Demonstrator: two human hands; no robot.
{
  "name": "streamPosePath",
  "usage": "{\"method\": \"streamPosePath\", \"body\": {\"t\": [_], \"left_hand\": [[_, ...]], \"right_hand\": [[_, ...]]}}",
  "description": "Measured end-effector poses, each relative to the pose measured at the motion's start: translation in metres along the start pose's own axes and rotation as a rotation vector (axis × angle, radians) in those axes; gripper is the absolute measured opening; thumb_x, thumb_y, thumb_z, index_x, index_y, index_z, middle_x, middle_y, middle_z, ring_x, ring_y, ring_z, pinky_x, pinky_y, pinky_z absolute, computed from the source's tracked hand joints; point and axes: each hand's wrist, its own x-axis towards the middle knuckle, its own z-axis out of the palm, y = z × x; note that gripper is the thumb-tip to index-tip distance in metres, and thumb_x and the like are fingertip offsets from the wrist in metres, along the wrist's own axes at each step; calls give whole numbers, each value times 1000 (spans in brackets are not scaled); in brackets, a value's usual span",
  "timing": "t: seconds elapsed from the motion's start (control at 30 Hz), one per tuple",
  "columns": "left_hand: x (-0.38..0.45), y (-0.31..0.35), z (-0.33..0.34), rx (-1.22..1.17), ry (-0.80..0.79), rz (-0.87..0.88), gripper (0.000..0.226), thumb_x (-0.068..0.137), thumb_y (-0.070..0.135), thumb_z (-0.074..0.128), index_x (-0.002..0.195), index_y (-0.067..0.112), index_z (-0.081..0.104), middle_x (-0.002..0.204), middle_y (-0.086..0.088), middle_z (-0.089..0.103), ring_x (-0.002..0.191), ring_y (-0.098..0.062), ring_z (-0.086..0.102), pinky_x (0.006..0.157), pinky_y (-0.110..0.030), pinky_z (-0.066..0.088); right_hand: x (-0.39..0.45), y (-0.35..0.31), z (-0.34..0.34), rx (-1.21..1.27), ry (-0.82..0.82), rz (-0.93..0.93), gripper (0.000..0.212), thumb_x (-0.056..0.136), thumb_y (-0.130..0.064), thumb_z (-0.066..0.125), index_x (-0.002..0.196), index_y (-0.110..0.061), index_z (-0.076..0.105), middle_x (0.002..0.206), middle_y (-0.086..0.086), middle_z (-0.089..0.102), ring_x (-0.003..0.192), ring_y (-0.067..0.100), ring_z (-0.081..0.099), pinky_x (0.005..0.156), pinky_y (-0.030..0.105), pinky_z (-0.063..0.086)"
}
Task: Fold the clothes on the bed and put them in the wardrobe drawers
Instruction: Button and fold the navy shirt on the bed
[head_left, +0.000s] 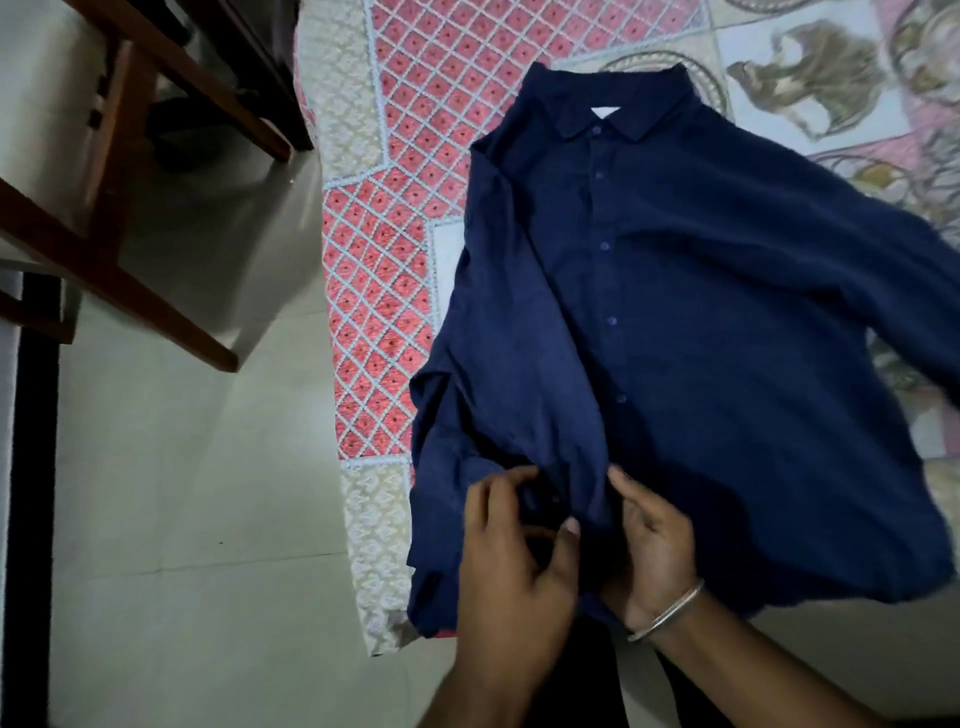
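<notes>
Shirt (675, 312) flat on patterned bedspread (384, 218); left hand (511, 561), right hand (652, 551) pinching hem; tiled floor (197, 493).

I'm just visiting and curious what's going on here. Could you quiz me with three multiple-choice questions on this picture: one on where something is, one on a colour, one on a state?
1. Where does the shirt lie?
A. on the bedspread
B. on the floor
C. on a chair

2. What colour is the shirt?
A. white
B. red
C. navy blue

3. How is the shirt's front?
A. buttoned up
B. wide open
C. turned inside out

Answers: 1 A, patterned bedspread shows all round it. 2 C, dark blue throughout. 3 A, the placket is closed along its buttons, while the left hand and right hand pinch the hem.
</notes>
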Motion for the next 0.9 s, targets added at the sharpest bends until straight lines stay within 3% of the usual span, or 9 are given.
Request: {"method": "streamPosePath", "body": {"t": [0.2,0.3,0.4,0.5,0.57,0.67,0.77,0.83,0.9], "left_hand": [[-5,-16,14,506,-208,122,45,77,72,50,97,34,63,124,24,53,120,-10,49,99,-44,42],[-9,-15,11,534,-263,228,28,81,63,55,81,36,47,91,24,56,100,-2,58,111,-43,33],[-15,-5,9,627,-209,241,22,78,48,57,79,34,41,67,14,57,70,-10,62,74,-32,44],[-26,14,9,751,-97,269,14,72,38,53,82,31,60,66,9,62,56,-17,62,59,-32,39],[-37,31,12,789,-54,285,14,70,34,51,74,29,64,63,7,60,49,-18,58,59,-33,40],[-57,59,22,838,-147,292,7,63,32,61,60,26,61,55,8,58,39,-15,52,58,-33,45],[-72,70,47,873,-391,177,31,34,31,85,53,24,62,46,6,55,29,-15,47,42,-26,44],[-79,72,55,847,-441,118,36,38,30,89,67,23,69,53,5,59,34,-13,53,35,-23,38],[-79,71,64,727,-413,49,26,79,26,71,104,21,66,87,2,68,70,-14,67,53,-27,45]], "right_hand": [[-1,-11,-20,-164,50,-219,33,82,3,44,111,-9,54,100,18,64,87,29,62,72,34,51],[0,-15,-27,-347,133,-275,32,87,14,42,107,-6,56,96,17,67,84,29,61,73,35,48],[-1,-18,-36,-584,269,-378,28,92,10,49,97,-15,62,95,9,68,92,27,62,84,39,47],[-15,-20,-36,-923,404,-506,4,89,-25,67,87,-29,68,101,4,62,93,17,62,85,32,48],[-29,-20,-28,-859,308,-459,20,82,-43,69,88,-24,70,94,2,66,86,13,63,79,28,49],[-42,-22,-18,-500,112,-194,16,85,-23,66,87,-7,66,77,2,68,74,9,66,68,20,53],[-47,-29,-17,-452,47,18,35,73,-15,73,106,-4,67,100,12,73,94,23,70,84,32,56],[-49,-34,-24,-515,125,42,33,80,-1,70,113,0,64,107,18,71,97,30,68,83,34,57],[-51,-41,-35,-541,244,-15,13,90,5,60,99,-1,67,93,15,70,81,24,67,69,27,56]]}}
